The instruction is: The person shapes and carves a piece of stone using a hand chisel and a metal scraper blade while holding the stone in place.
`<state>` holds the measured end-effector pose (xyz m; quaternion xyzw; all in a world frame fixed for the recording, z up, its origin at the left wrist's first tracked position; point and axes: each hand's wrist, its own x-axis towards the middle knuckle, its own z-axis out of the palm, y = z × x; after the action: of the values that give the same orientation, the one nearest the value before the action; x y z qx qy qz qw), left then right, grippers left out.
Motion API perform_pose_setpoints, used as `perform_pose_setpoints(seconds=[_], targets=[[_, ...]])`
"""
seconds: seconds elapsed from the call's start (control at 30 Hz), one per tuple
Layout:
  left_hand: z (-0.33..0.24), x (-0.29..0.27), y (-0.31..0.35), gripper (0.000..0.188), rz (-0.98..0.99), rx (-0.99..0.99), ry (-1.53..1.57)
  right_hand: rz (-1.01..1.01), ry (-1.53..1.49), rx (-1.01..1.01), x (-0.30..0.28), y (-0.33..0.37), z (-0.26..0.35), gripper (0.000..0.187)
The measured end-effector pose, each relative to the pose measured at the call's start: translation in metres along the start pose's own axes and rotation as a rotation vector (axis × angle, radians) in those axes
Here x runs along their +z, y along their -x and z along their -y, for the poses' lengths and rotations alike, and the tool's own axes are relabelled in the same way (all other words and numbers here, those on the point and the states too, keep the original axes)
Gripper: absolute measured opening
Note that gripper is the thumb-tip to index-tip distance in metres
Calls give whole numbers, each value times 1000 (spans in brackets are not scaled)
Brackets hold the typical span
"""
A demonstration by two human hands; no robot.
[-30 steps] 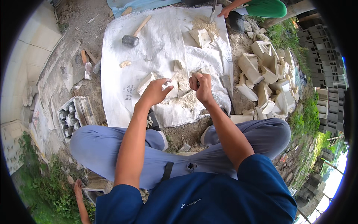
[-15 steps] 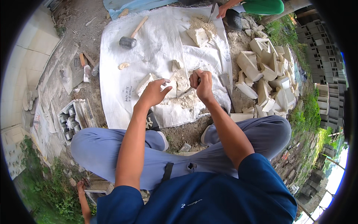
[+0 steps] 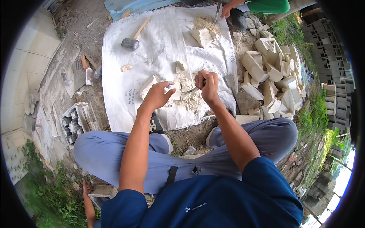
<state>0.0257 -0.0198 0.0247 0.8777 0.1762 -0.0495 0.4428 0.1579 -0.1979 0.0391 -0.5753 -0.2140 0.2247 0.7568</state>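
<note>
"What's hard to see from the head camera?"

"Mostly the tool [image 3: 191,91]: the right hand [image 3: 207,86] is closed tight round its handle and covers nearly all of it. The left hand [image 3: 158,95] hides part of the pale block [image 3: 175,93], so I can't tell whether the chunk [image 3: 149,84] at its eleven o'clock belongs to the same piece. Out at one o'clock, a co-worker's hand [image 3: 226,11] sits by a metal bar [image 3: 218,12] cut off by the top edge. Another person's hand [image 3: 87,186] shows at eight o'clock, that body mostly out of sight."

"And what's underneath?"

"A creased white sheet [image 3: 148,57] spread on bare soil, dusted with crumbs [image 3: 194,102]. A mallet [image 3: 130,43] lies on it at eleven o'clock. Off the sheet, broken pale pieces [image 3: 272,72] are heaped at two o'clock, and a grey ribbed block [image 3: 79,121] stands at nine."

"Where's the work, then?"

"The pale block is at the left hand's three o'clock, just against the fingers. Thumb and fingers are parted there; whether they grip, I can't tell. From the right fist, the tool's thin blade points between eight and nine o'clock, toward that block."
</note>
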Motion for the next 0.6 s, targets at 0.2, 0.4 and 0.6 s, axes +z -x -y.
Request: perform_pose_setpoints(seconds=[0.2, 0.4, 0.6], targets=[[29, 29, -1, 39, 39, 42, -261, -209, -100, -30, -25, -8, 26, 49], [62, 91, -44, 54, 73, 169, -463, -458, -102, -76, -72, -6, 12, 44], [75, 135, -83, 90, 57, 272, -620, -582, -162, -48, -95, 4, 5, 45]])
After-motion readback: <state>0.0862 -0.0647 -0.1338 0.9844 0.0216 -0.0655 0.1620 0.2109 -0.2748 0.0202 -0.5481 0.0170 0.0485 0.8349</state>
